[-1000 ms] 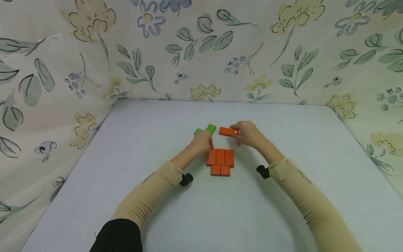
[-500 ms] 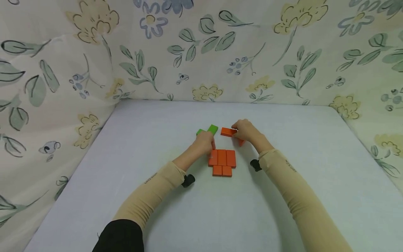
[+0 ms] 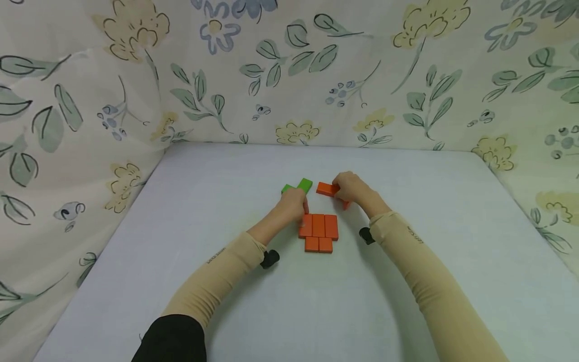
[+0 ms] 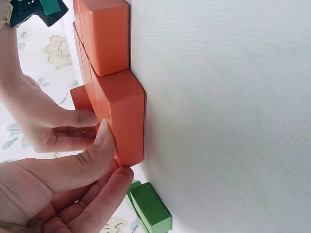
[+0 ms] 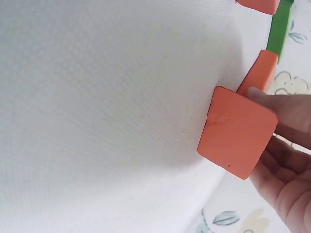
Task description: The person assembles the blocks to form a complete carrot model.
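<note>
An assembly of several orange blocks (image 3: 318, 225) lies flat mid-table: a row of three longer faces with two shorter ones nearer me. My left hand (image 3: 291, 203) pinches the leftmost block (image 4: 127, 119), its thumb on top and index finger at the far end. Beyond the assembly, to the right, my right hand (image 3: 355, 188) holds an orange block (image 5: 238, 133) between thumb and curled fingers, mostly hidden from above. Another orange block (image 3: 324, 189) lies against that hand's fingertips. Two green blocks (image 3: 305, 185) lie behind my left hand, one partly covered by it.
A white table surface (image 3: 226, 176) spreads around the blocks. Floral cloth (image 3: 289, 90) hangs along its back and sides. Small black wrist cameras (image 3: 270, 259) stick out below both sleeves.
My right hand has shifted slightly and its fingers now cover more of the orange blocks at the back. The left hand and the assembly stay in place, while the head view moved a little.
</note>
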A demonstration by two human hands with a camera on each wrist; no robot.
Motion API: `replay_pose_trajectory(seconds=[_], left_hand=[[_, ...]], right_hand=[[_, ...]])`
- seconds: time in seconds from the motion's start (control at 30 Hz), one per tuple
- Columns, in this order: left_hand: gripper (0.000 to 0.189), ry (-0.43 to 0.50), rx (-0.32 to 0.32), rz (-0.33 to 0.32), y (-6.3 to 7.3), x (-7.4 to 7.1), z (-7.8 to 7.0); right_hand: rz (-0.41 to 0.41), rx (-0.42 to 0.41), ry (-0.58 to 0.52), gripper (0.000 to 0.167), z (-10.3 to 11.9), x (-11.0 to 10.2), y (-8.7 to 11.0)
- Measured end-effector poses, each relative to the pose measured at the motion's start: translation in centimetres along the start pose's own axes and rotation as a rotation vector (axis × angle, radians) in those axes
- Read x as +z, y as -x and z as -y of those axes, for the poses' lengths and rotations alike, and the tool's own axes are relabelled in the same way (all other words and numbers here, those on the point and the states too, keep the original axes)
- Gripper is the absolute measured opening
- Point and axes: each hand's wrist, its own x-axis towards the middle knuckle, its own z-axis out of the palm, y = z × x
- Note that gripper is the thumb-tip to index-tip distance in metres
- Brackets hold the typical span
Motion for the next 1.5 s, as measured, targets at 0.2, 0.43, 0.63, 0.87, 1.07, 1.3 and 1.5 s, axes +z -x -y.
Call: replay_pose_trajectory(seconds=[0.2, 0.43, 0.63, 0.87, 1.07, 1.3, 1.5], left_hand=[[0.023, -0.001, 0.01, -0.005, 0.0, 0.1, 0.0], [0.024, 0.005, 0.01, -0.018, 0.0, 0.2, 0.2], [0.024, 0.018, 0.011, -0.023, -0.1, 0.3, 0.4], [0.023, 0.037, 0.014, -0.029, -0.1, 0.3, 0.5], [0.025, -0.002, 0.025, -0.017, -0.2, 0.3, 0.4], [0.026, -0.029, 0.016, 0.004, -0.2, 0.1, 0.3], [0.027, -0.017, 0.03, 0.005, -0.1, 0.2, 0.5]], right_hand=[[0.013, 0.007, 0.014, 0.023, 0.0, 0.1, 0.0], [-0.063, -0.048, 0.017, 0.02, 0.1, -0.5, 0.5], [-0.117, -0.091, -0.039, 0.018, 0.8, -1.5, 1.9], [-0.138, -0.17, -0.062, 0.019, 1.0, -1.3, 4.5], [-0.136, -0.266, -0.093, 0.021, 1.7, -0.5, 7.3], [-0.087, -0.318, -0.109, 0.028, 3.2, 0.8, 9.8], [-0.044, -0.351, -0.106, 0.027, 4.1, 1.7, 10.9]])
